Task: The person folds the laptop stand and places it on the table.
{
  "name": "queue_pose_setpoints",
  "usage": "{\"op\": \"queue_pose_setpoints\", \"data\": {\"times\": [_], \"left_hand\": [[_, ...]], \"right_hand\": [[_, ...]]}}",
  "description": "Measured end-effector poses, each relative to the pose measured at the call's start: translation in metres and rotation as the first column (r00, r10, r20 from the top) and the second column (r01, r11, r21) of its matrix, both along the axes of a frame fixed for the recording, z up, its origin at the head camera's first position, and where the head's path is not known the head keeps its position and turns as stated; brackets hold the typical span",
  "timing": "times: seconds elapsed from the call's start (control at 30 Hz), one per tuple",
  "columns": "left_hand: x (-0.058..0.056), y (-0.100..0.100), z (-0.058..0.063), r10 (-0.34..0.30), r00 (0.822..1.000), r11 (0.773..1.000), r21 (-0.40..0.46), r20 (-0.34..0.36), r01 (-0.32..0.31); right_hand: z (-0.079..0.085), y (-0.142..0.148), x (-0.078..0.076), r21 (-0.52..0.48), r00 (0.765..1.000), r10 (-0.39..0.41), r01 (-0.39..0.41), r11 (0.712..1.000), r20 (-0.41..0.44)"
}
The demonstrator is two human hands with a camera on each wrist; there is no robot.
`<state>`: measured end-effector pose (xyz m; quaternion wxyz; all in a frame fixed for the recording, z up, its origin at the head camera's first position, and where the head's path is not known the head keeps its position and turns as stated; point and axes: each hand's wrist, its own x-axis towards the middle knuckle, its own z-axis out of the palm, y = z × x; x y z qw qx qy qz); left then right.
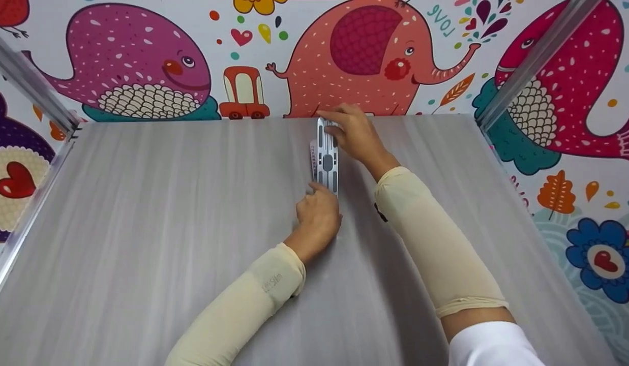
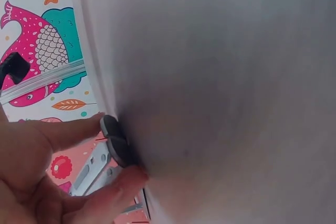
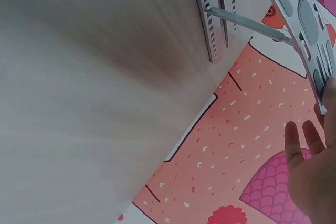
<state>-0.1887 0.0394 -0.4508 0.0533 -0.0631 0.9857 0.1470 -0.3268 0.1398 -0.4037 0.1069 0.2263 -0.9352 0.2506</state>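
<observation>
A silver folding laptop stand (image 1: 328,162) stands partly unfolded towards the far side of the table. In the right wrist view, struts (image 3: 247,23) join its plate to slotted base rails (image 3: 208,24). My left hand (image 1: 318,211) grips the near end; in the left wrist view, thumb and finger of this hand (image 2: 31,161) pinch beside its dark rubber pads (image 2: 122,149). At the far end, my right hand (image 1: 357,133) holds the plate's edge. In the right wrist view, two fingers of that hand (image 3: 317,179) stick out away from the plate.
The grey wood-grain table (image 1: 167,203) spreads around the stand. Behind it rises a wall panel (image 1: 253,51) with cartoon animals. Metal posts (image 1: 538,66) stand at both back corners, and a metal rail (image 1: 27,223) follows the left edge.
</observation>
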Motion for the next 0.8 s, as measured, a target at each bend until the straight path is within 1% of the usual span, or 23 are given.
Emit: {"op": "queue_pose_setpoints", "data": {"times": [0.13, 0.2, 0.27, 0.33, 0.4, 0.5, 0.6, 0.7, 0.8], "left_hand": [[0.0002, 0.0029, -0.0009, -0.03, 0.999, 0.997, -0.067, -0.029, 0.028], [0.0012, 0.0045, -0.0015, -0.054, 0.997, 0.993, -0.11, -0.055, 0.048], [0.0018, 0.0056, -0.0017, -0.068, 0.995, 0.988, -0.145, -0.079, 0.056], [0.0021, 0.0063, -0.0018, -0.07, 0.993, 0.986, -0.159, -0.096, 0.054], [0.0015, 0.0066, -0.0014, -0.053, 0.994, 0.989, -0.143, -0.099, 0.039], [0.0001, 0.0062, -0.0006, -0.048, 0.996, 0.992, -0.123, -0.079, 0.038], [-0.0017, 0.0045, 0.0, -0.056, 0.998, 0.993, -0.102, -0.04, 0.051], [-0.0029, 0.002, 0.0001, -0.073, 0.997, 0.993, -0.09, 0.008, 0.073], [-0.003, -0.0005, 0.0002, -0.096, 0.995, 0.991, -0.092, 0.039, 0.099]], "right_hand": [[-0.0011, -0.001, 0.0002, -0.012, 1.0, -0.018, 0.018, 1.0, -0.013], [-0.0012, -0.0017, 0.0005, -0.008, 1.0, -0.026, 0.026, 1.0, -0.016], [-0.0014, -0.0025, 0.0007, -0.005, 0.999, -0.027, 0.027, 1.0, -0.018], [-0.0015, -0.0033, 0.0008, -0.002, 0.999, -0.024, 0.024, 1.0, -0.025], [-0.0017, -0.0034, 0.0011, -0.005, 0.999, -0.027, 0.027, 1.0, -0.027], [-0.0019, -0.0031, 0.0017, -0.018, 0.999, -0.036, 0.036, 0.999, -0.029], [-0.002, -0.0031, 0.0024, -0.034, 0.999, -0.051, 0.05, 0.998, -0.015], [-0.0016, -0.0038, 0.0025, -0.04, 0.998, -0.055, 0.055, 0.998, 0.003], [0.0, -0.0042, 0.0031, -0.037, 0.998, -0.058, 0.059, 0.998, 0.019]]}}
